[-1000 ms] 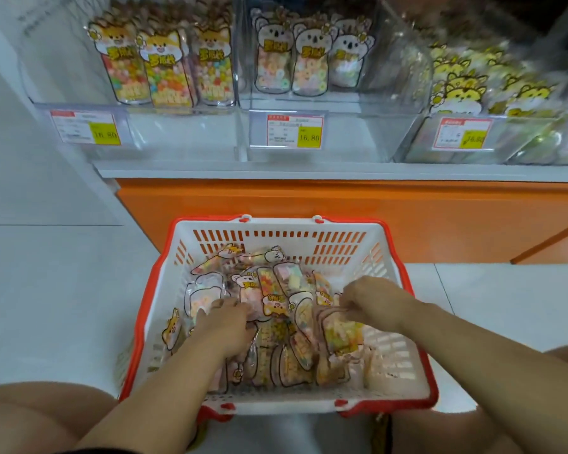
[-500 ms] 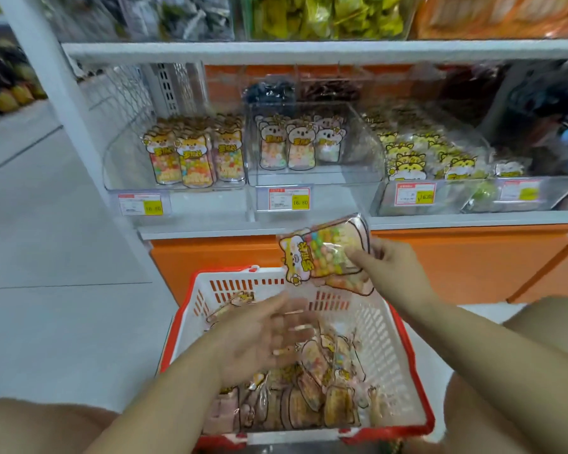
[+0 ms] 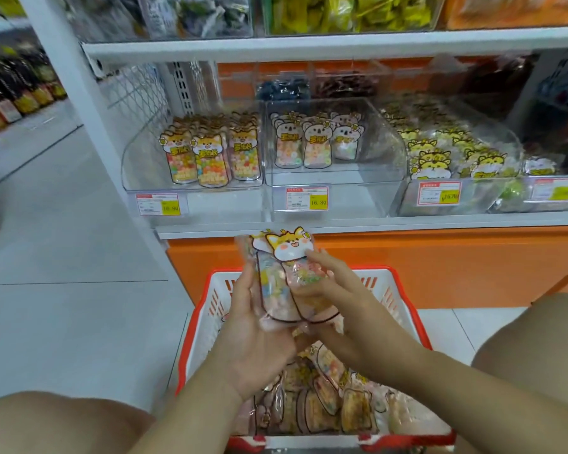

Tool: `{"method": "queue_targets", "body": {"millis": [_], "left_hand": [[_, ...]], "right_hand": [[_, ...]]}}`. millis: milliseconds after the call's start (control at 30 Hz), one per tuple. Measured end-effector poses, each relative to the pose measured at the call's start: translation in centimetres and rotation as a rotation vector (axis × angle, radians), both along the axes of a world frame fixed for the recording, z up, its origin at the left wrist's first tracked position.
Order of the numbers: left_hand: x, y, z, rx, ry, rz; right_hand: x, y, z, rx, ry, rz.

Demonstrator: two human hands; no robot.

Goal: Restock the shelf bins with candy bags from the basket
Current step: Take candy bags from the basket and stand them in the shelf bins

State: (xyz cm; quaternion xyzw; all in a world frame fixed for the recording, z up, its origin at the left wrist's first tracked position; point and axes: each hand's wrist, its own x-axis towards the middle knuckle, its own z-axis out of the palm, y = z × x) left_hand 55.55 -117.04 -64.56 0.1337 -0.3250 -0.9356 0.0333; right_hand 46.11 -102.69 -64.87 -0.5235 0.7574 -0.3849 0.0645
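1. While both hands hold a small stack of candy bags (image 3: 277, 290) over the basket (image 3: 404, 309), the step in hand looks like squaring up a picked bunch before it goes on the shelf.
2. The left hand (image 3: 259, 332) cradles the stack from the left, its palm against the bags and its fingers wrapped behind them. The right hand (image 3: 338, 303) grasps the same stack, fingers laid across the front and the thumb hidden underneath.
3. The stack hangs upright above the far half of the basket, in front of the orange shelf base and below the bins, touching neither.
4. Each pouch is clear film with a printed header of an orange-and-white dog-like face, and pastel sweets show through. At least two pouches overlap; the exact count cannot be told. The film will likely be slippery and slide apart if held loosely.
5. The header matches the row standing in the left bin (image 3: 207, 158), not the koala packs in the middle bin (image 3: 315, 142) or the yellow tiger packs in the right bin (image 3: 440, 158). The next move calls for carrying the stack up, far and left, then standing it upright there.
6. Many loose bags (image 3: 315, 407) lie in the basket, so plenty remains.
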Motion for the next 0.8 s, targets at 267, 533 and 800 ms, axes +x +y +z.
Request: {"method": "queue_targets", "body": {"millis": [267,533,800], "left_hand": [[0.0,1.4,-1.0,-0.426,-0.103,-0.007],[-0.8,1.9,-1.5,-0.663,-0.236,-0.125],[-0.6,-0.4,-2.6,-0.667,-0.287,0.063]], "right_hand": [[0.4,-0.9,1.0,-0.081,-0.852,-0.060],[1.5,-1.5,-0.6,-0.164,-0.925,-0.211],[1.2,-2.2,0.8,-0.295,-0.804,-0.256]]}}
